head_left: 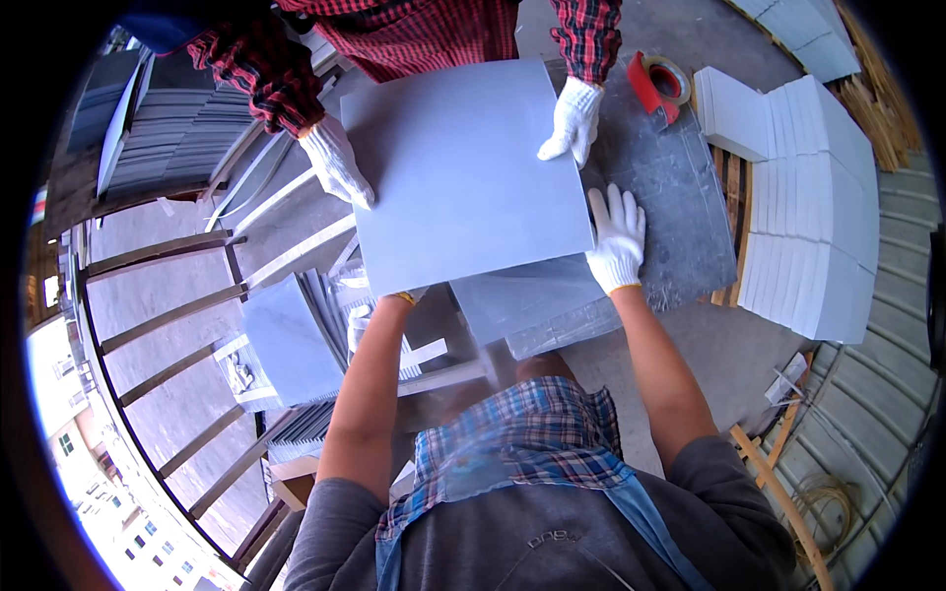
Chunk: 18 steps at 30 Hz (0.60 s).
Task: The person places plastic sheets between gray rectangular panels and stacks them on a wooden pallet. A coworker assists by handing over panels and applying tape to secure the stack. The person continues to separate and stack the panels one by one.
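A large square grey tile (473,167) is held up in front of me by a co-worker in a red checked shirt. The co-worker's white-gloved hands (572,123) grip its left and right sides. My left hand (406,295) is under the near left edge of the tile; only the glove's cuff and a little of it show, its fingers hidden. My right hand (618,239), in a white glove, lies by the tile's right edge with fingers stretched out on the dark work surface (680,217). Another grey tile (527,295) lies below the raised one.
A red tape dispenser (658,89) sits at the far right of the work surface. White stacked packs (803,207) stand on a wooden pallet at the right. To the left are a metal rack (168,251), a stack of tiles (291,335) and further dark tiles (177,128).
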Available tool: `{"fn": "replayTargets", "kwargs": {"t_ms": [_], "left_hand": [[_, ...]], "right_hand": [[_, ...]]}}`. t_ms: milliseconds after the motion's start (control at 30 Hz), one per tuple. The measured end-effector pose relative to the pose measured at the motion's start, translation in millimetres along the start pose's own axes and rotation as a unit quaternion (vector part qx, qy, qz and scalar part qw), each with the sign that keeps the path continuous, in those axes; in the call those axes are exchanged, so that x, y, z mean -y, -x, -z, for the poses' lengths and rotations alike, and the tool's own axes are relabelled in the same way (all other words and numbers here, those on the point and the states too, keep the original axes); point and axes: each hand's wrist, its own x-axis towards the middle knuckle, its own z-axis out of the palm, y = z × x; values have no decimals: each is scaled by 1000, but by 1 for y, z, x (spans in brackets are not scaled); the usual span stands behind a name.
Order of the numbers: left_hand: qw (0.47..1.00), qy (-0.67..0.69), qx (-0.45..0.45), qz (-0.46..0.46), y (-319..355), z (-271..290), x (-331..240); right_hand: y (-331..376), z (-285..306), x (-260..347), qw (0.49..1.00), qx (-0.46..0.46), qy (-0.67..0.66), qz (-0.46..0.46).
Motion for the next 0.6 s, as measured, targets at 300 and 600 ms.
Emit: {"fn": "replayTargets", "kwargs": {"t_ms": [300, 600], "left_hand": [[909, -158, 368, 115, 4, 32, -44], [883, 55, 307, 350, 20, 42, -65]], "right_hand": [[45, 3, -30, 998, 26, 15, -54], [68, -28, -34, 952, -187, -67, -234]]}}
